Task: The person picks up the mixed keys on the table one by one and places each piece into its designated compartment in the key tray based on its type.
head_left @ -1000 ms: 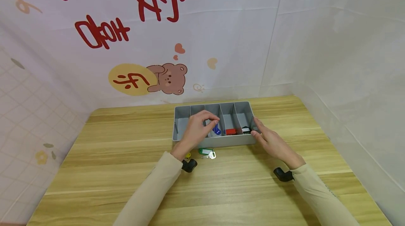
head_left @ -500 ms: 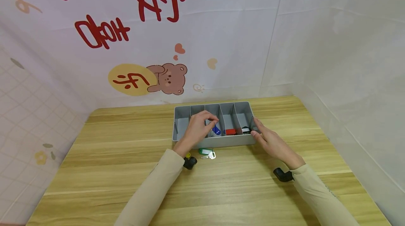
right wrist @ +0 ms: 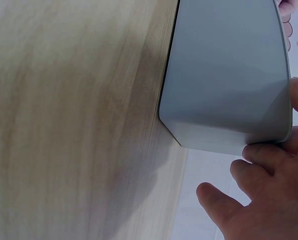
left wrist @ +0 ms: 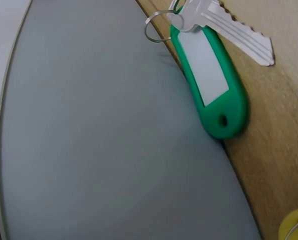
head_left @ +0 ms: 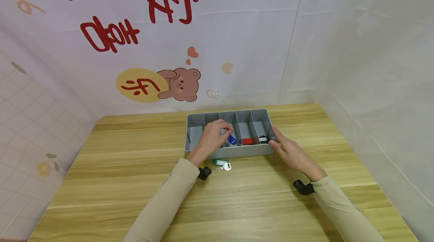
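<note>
The grey divided tray [head_left: 249,152] stands on the table. My left hand [head_left: 213,136] reaches over its front wall, thumb and index finger pinched together at the upper end of a blue key tag [head_left: 232,140] in the middle compartment. The fingers partly hide the tag and whatever hangs from it. At the tray's right end, my right hand [head_left: 294,155] rests straight fingers against the outer wall, its thumb at the front corner. The right wrist view shows those spread fingers [right wrist: 261,175] touching the tray's end.
A red key tag [head_left: 247,141] and a black one [head_left: 263,139] lie in the right compartments. Before the tray lie a green key tag [left wrist: 234,107] with a silver key [left wrist: 239,32] and a yellow tag [left wrist: 295,227]. A printed cloth [head_left: 254,46] hangs behind.
My left hand has shifted slightly, its fingertips lower and a little left over the middle compartment. The right hand and the tray have stayed put.
</note>
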Demonstrator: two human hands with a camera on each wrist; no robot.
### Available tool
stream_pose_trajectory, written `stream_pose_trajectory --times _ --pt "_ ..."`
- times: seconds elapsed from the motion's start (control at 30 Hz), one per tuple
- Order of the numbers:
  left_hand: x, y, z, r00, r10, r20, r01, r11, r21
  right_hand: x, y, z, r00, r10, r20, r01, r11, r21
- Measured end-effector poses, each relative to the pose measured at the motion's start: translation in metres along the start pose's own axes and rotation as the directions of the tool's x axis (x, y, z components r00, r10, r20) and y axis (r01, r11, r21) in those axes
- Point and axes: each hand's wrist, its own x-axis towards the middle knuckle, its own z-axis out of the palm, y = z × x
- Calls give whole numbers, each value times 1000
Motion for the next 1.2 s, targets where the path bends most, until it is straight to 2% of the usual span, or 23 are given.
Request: stream_pose_trajectory --times 0.2,0.43,0.6,0.83,1.0,1.2 --pt "1 -5 2 1000 8 7 -8 993 116 0 -1 2 1000 2 4 -2 1000 6" --pt "-1 -6 1 999 32 21 -36 982 184 2 -2 4 1000 -5 0 5 1000 -5" --pt "-7 -5 -4 998 45 40 -51 988 146 3 -1 5 1000 -17 -12 17 1000 -26" --pt "-21 -3 -22 996 11 89 -17 998 67 3 -2 5 1000 -17 -8 17 999 -27" --pt "-32 -6 -33 997 14 79 -17 999 28 2 -1 3 1000 -20 -14 19 999 -30" --pt "-47 -10 -42 996 57 63 -58 998 12 0 0 2 1000 -22 -13 21 999 -38"
